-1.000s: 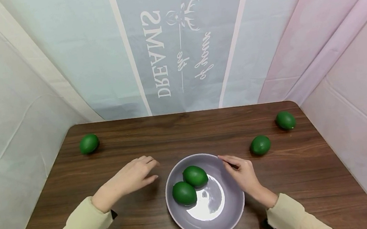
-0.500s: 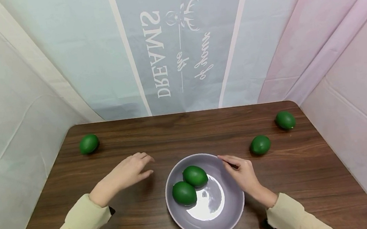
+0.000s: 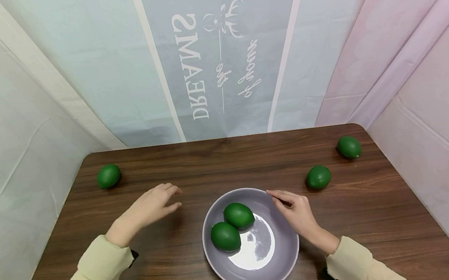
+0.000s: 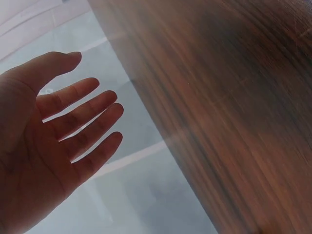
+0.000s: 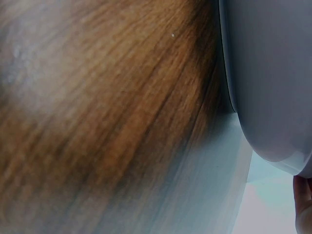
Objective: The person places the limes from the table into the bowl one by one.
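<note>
Purple bowl [image 3: 271,262] pinched at the rim by the right hand [image 3: 299,212]; two green limes [image 3: 239,215] contained inside. Left hand [image 3: 149,210] held released above the tabletop [image 3: 232,164], fingers [image 4: 87,110] extended.

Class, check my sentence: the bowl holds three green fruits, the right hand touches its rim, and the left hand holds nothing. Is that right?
The count is wrong: the head view shows two green fruits in the bowl, not three. The right hand touches the rim, and the left hand holds nothing.
</note>
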Tool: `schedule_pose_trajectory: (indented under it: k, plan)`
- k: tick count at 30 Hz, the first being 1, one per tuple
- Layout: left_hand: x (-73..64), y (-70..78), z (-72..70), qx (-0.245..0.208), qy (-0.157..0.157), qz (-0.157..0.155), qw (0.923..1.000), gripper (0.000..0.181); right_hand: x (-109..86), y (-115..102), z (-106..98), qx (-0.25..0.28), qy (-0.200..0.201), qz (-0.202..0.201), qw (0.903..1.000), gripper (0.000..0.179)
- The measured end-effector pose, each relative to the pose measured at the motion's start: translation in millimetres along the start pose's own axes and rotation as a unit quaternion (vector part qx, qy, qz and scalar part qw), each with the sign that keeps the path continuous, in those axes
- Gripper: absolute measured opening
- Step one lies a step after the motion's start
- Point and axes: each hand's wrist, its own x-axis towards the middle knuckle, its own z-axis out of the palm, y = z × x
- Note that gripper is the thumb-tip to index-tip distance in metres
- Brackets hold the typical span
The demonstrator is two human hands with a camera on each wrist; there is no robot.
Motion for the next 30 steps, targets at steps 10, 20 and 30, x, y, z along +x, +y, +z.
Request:
schedule_pose_trajectory:
  k: [10,20,30]
  plan:
    - [-1.8,-11.3,-1.3,-0.027,-0.009,-0.037,0.9989,0.025,-0.3,-2.3,-0.2,0.001,0.0,0.01,0.9999,0.025]
    - [-2.4,-24.4,-0.4,-0.026,0.011,-0.063,0.9976,0.026,7.9,-37.3,-7.9,0.003,0.005,0.008,1.0,0.022]
    - [-4.9,-34.4,-0.8,-0.04,-0.004,-0.1,0.9941,0.03,7.2,-37.9,-8.1,0.007,0.005,0.005,1.0,0.023]
